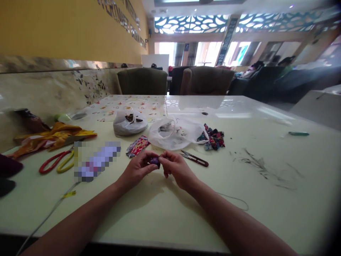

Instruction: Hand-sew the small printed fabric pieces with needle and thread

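My left hand (pixel 142 165) is closed round a small purple piece that looks like fabric (pixel 155 161), held just above the table. At its right edge, the fingertips of my right hand (pixel 173 165) are pinched together; what lies between them is too small to make out. A pair of thread snips (pixel 195 158) with dark handles lies just right of my right hand. Beyond my left hand is a folded red and grey patterned cloth (pixel 137 146). A dark thread (pixel 237 202) curves over the table near my right forearm.
Behind my hands stand a white plastic bag (pixel 178 137) and a second bag (pixel 130 124) with dark contents. Patterned fabric pieces (pixel 215 138) lie beside them. Scissors (pixel 57 161), a blurred-out object (pixel 97 161) with a cable, and orange cloth (pixel 57 133) are left; loose threads (pixel 255 163) are right.
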Demonstrator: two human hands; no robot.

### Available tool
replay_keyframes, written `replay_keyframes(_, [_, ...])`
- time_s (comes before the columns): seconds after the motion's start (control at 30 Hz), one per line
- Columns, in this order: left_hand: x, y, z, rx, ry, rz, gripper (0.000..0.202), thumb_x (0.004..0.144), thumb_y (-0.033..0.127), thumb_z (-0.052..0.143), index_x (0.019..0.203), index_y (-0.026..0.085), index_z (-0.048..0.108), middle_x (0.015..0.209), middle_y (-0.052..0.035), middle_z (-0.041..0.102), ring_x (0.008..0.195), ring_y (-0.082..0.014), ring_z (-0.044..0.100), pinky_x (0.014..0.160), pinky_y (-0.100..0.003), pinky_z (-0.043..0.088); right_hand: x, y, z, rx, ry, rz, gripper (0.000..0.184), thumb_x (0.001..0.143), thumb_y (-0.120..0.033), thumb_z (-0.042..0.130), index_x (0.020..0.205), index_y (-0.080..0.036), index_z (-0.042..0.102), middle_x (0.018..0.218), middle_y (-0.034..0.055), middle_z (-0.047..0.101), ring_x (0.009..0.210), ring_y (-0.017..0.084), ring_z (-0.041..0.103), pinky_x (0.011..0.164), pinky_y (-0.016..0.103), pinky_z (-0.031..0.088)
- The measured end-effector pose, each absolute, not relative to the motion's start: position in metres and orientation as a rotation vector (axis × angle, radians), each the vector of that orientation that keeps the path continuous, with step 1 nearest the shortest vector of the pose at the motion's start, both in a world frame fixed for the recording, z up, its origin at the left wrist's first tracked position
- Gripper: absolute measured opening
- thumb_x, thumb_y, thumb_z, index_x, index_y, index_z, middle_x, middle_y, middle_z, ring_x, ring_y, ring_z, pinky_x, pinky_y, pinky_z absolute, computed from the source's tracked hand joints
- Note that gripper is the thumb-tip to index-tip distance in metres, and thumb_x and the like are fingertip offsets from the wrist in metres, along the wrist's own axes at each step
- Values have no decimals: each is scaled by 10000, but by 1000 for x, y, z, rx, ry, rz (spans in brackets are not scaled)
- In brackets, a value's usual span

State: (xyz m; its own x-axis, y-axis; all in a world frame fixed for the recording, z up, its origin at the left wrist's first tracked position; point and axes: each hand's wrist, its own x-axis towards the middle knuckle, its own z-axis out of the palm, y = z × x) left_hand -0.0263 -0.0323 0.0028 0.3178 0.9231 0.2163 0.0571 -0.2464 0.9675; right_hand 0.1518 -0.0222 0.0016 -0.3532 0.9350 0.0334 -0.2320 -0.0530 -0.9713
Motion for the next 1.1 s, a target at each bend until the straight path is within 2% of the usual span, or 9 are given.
replay_keyframes(0.07, [-26, -33, 2, 1561, 883, 1096, 272, 830, 286, 709, 1065, 167, 643, 933, -50, 702, 862, -171, 677, 786, -305, 563, 153, -23, 3, -796, -1222, 1649, 288, 741, -408, 718, 746, -169, 559, 494, -84, 459, 401, 51, 381, 377, 178, 377])
replay_keyframes(0.2, [-24, -33, 3, 1503, 901, 1130, 160, 829, 275, 707, 896, 146, 641, 743, -10, 679, 691, -140, 668, 680, -283, 578, 153, -24, 1, -761, -1218, 1729, 309, 755, -429, 729, 764, -167, 564, 483, -74, 469, 414, 56, 369, 389, 181, 386])
replay_keyframes(0.37, [-21, -36, 7, 1527, 910, 1174, 198, 789, 250, 740, 940, 158, 652, 809, -11, 695, 715, -137, 682, 680, -258, 576, 152, -24, -1, -720, -1148, 1790, 313, 770, -432, 730, 759, -176, 550, 478, -86, 422, 420, 52, 340, 406, 182, 404])
replay_keyframes(0.5, [-21, -37, 7, 1619, 1006, 1211, 139, 856, 288, 675, 836, 151, 658, 726, -5, 660, 632, -124, 662, 621, -240, 558, 152, -25, 0, -745, -1215, 1766, 340, 808, -460, 693, 716, -177, 529, 486, -78, 416, 428, 57, 339, 398, 184, 396])
replay_keyframes(0.63, [-22, -35, 5, 1579, 976, 1236, 171, 829, 292, 704, 931, 159, 670, 823, -18, 673, 680, -142, 679, 661, -277, 585, 152, -26, 0, -742, -1233, 1769, 318, 804, -449, 697, 747, -168, 560, 484, -78, 419, 428, 56, 342, 404, 181, 393])
replay_keyframes(0.8, [-22, -34, 4, 1452, 1024, 1199, 190, 830, 330, 703, 833, 151, 639, 713, 2, 660, 607, -133, 665, 614, -265, 580, 153, -24, -1, -772, -1202, 1777, 307, 792, -434, 708, 761, -176, 545, 485, -83, 416, 424, 57, 341, 403, 184, 395])
replay_keyframes(0.97, [-21, -34, 3, 1367, 961, 1169, 241, 802, 359, 733, 914, 158, 659, 802, -5, 684, 721, -147, 685, 728, -303, 601, 153, -25, -1, -729, -1170, 1810, 293, 784, -410, 720, 759, -173, 549, 479, -85, 405, 426, 55, 335, 406, 180, 384])
replay_keyframes(1.1, [-21, -34, 1, 1351, 980, 1180, 227, 812, 367, 725, 850, 153, 658, 764, 8, 654, 683, -130, 663, 704, -290, 600, 153, -25, -1, -736, -1200, 1819, 322, 804, -443, 699, 738, -179, 528, 487, -81, 413, 426, 55, 337, 407, 183, 388])
